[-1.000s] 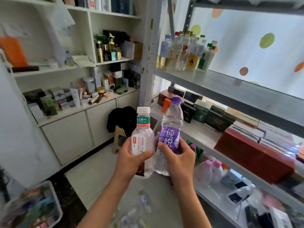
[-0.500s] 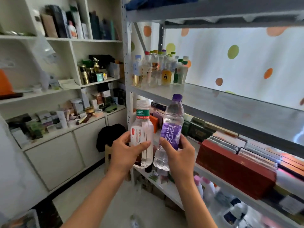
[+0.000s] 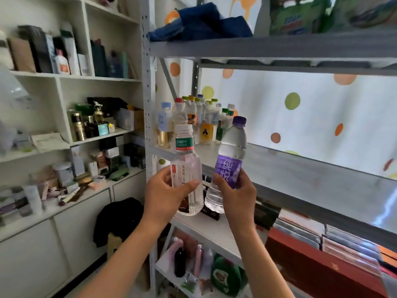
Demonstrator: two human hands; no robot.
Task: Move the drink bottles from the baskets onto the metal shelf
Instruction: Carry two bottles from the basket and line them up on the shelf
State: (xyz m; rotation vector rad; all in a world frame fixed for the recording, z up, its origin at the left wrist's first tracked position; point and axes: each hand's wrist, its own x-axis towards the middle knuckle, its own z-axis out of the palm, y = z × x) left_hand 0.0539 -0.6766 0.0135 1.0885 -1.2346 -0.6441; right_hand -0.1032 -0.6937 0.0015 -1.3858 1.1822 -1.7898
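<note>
- Both hands hold a bottle: the left hand [image 3: 164, 195] has its grip wrapped round the clear tea bottle [image 3: 187, 171], thumb across the front, and the right hand [image 3: 237, 197] has its grip curled round the lower body of the purple bottle [image 3: 231, 162].
- At centre frame the two bottles are raised side by side, close but apart; the tea bottle is upright and the purple one tilts a little to the right.
- Just behind them runs the front edge of the metal shelf [image 3: 300, 168], a grey board crossing the middle of the frame to the right, bare along most of its length.
- At that shelf's left end, above the hands, stands a cluster of bottles [image 3: 193, 119], packed tight.
- No basket is in view.
- Lower right holds flat boxes [image 3: 322, 254] on the tier beneath; far left is a white bookcase [image 3: 64, 130] full of small packages.
- Risks, as I judge them: either bottle's base could catch the shelf lip if not lifted clear of it.
- Setting down too near the cluster could knock over its tall, narrow bottles.
- Placing two at once leaves no free hand to steady a wobble.
- A smooth wet-looking wall may slip in a low grip.
</note>
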